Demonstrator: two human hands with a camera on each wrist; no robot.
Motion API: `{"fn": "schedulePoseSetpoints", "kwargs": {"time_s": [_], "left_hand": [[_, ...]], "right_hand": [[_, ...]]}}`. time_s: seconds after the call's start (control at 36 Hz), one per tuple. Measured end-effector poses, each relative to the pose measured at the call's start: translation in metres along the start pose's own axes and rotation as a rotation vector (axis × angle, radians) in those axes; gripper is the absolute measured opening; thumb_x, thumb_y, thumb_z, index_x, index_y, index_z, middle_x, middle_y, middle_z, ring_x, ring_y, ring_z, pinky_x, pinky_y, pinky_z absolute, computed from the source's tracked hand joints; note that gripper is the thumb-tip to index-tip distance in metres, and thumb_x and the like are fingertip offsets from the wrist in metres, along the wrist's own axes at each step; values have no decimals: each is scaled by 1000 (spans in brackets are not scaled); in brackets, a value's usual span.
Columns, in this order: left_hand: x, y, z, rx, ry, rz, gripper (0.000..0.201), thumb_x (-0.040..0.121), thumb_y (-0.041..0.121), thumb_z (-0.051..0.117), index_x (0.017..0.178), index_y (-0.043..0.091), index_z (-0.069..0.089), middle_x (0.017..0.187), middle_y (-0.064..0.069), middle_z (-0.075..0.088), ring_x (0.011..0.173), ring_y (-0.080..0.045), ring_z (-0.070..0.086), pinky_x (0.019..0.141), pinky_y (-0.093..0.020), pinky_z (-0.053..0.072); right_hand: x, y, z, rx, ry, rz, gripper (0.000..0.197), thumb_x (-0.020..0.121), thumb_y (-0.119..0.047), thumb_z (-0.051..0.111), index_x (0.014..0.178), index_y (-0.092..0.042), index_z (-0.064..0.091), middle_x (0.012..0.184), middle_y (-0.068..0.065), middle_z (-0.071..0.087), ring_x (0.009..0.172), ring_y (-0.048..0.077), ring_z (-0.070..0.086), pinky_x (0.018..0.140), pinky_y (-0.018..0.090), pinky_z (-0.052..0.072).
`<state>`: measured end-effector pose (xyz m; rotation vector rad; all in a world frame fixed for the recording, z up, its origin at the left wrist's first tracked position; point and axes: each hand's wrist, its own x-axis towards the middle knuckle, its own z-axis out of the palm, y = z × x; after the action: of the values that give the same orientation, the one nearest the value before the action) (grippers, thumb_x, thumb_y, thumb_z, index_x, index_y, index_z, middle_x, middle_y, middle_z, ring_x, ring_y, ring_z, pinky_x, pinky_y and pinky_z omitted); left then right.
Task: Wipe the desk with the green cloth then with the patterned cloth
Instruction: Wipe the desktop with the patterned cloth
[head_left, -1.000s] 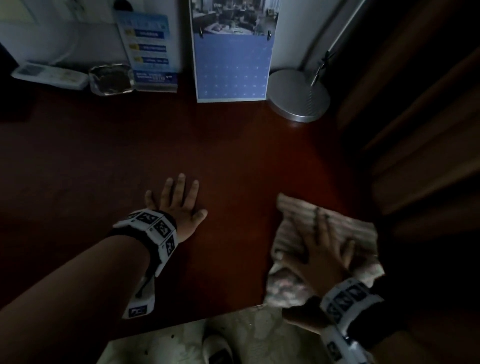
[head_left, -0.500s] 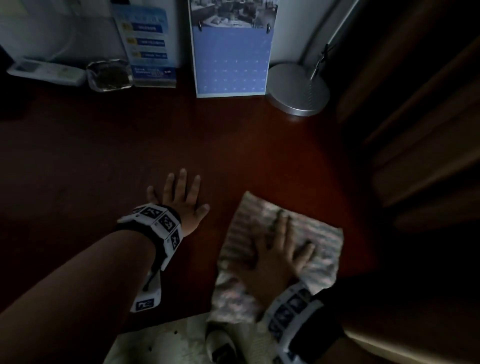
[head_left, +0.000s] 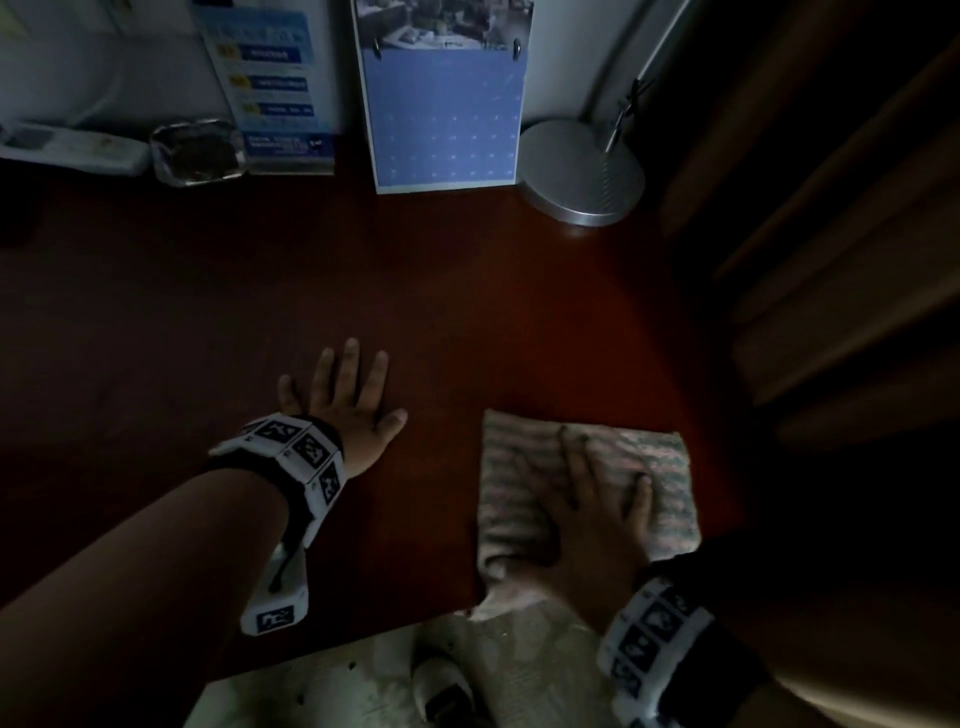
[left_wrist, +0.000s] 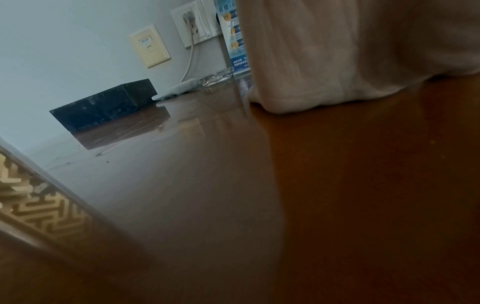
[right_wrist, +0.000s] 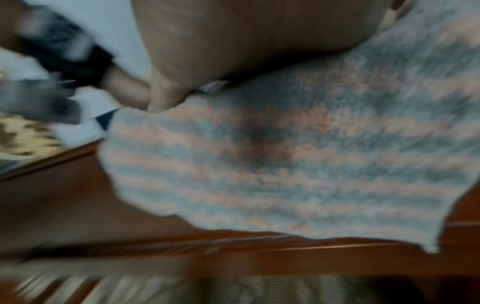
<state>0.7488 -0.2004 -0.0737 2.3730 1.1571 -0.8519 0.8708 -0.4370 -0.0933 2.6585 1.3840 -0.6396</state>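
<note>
The patterned cloth (head_left: 660, 467), striped pink and grey-blue, lies flat on the dark red-brown desk (head_left: 467, 312) near its front right corner; one corner hangs over the front edge. My right hand (head_left: 592, 499) presses flat on the patterned cloth (right_wrist: 285, 164) with straight, spread fingers. My left hand (head_left: 348, 395) rests palm down on the bare desk, to the left of the cloth, fingers straight. In the left wrist view the palm (left_wrist: 350, 51) sits on the glossy desk top (left_wrist: 233, 185). No green cloth shows in any view.
Along the back wall stand a blue calendar (head_left: 447, 104), a blue leaflet stand (head_left: 275, 88), a glass ashtray (head_left: 197, 153), a white remote (head_left: 72, 148) and a round metal lamp base (head_left: 582, 176). A black box (left_wrist: 103, 105) sits far left. Dark wooden panelling (head_left: 831, 260) borders the right side.
My right hand slid the patterned cloth leftwards along the front edge, then back to the right. My left hand stayed flat in place.
</note>
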Motion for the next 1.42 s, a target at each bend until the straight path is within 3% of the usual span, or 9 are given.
{"fn": "schedulePoseSetpoints", "kwargs": {"time_s": [0.11, 0.44, 0.64, 0.81, 0.89, 1.03, 1.14, 1.28, 1.42], "left_hand": [[2, -2, -1, -7, -26, 10, 67, 94, 60, 9, 140, 34, -33, 144, 4, -45, 138, -21, -33, 112, -57, -9], [1, -2, 0, -18, -11, 17, 68, 94, 60, 11, 142, 34, -29, 148, 4, -40, 139, -22, -30, 112, -56, -8], [3, -3, 1, -22, -16, 21, 70, 94, 60, 12, 140, 34, -32, 146, 4, -42, 139, -22, -31, 112, -57, -9], [6, -5, 4, -23, -22, 30, 71, 93, 61, 12, 137, 34, -36, 134, 9, -52, 137, -21, -35, 111, -57, -11], [7, -6, 5, -31, -18, 33, 70, 93, 62, 12, 135, 35, -37, 127, 11, -53, 136, -20, -36, 111, -57, -12], [9, -6, 6, -14, -29, 27, 71, 87, 69, 4, 133, 36, -40, 125, 11, -55, 136, -21, -36, 110, -58, -11], [9, -7, 6, -17, -41, 31, 69, 91, 64, 9, 126, 35, -43, 126, 10, -55, 135, -21, -37, 109, -58, -14], [8, -7, 5, -34, -29, 41, 70, 92, 63, 13, 135, 37, -37, 129, 11, -52, 136, -21, -36, 108, -59, -14], [6, -6, 5, -42, 9, 34, 70, 93, 63, 16, 141, 39, -29, 145, 9, -43, 138, -20, -33, 109, -59, -13]], "right_hand": [[7, 49, -17, -24, 26, 229, 98, 47, -93, 13, 128, -54, -25, 145, -9, -40, 143, 18, -21, 110, 65, -7], [70, 110, -68, 280, 46, 611, 121, 46, -97, 33, 145, -46, -17, 157, 6, -19, 145, 29, -13, 116, 49, -4], [115, 91, -82, 31, -41, 466, 114, 31, -104, 7, 134, -63, -18, 151, 13, -33, 138, 52, -9, 110, 64, 4], [157, 62, -118, 148, -95, 340, 106, 74, -73, 53, 128, -56, -36, 146, 11, -41, 137, 52, -19, 109, 65, -2], [178, 56, -132, 43, -162, 331, 95, 87, -66, 47, 73, -62, -47, 121, -13, -43, 137, 43, -28, 111, 65, -4], [215, 56, -136, 192, -57, 271, 106, 78, -68, 58, 151, -30, -9, 157, 14, -16, 144, 40, -7, 115, 52, 3], [228, 51, -134, 139, -91, 220, 103, 76, -74, 53, 143, -45, -20, 154, 5, -27, 143, 40, -12, 116, 55, -1], [232, 26, -117, 24, -119, 183, 114, 38, -104, 15, 129, -58, -34, 151, 2, -36, 140, 32, -28, 109, 66, -5], [200, -33, -101, -69, -132, 52, 92, 73, -86, 30, 145, -48, -13, 153, 0, -33, 140, 27, -31, 105, 71, -10]]}}
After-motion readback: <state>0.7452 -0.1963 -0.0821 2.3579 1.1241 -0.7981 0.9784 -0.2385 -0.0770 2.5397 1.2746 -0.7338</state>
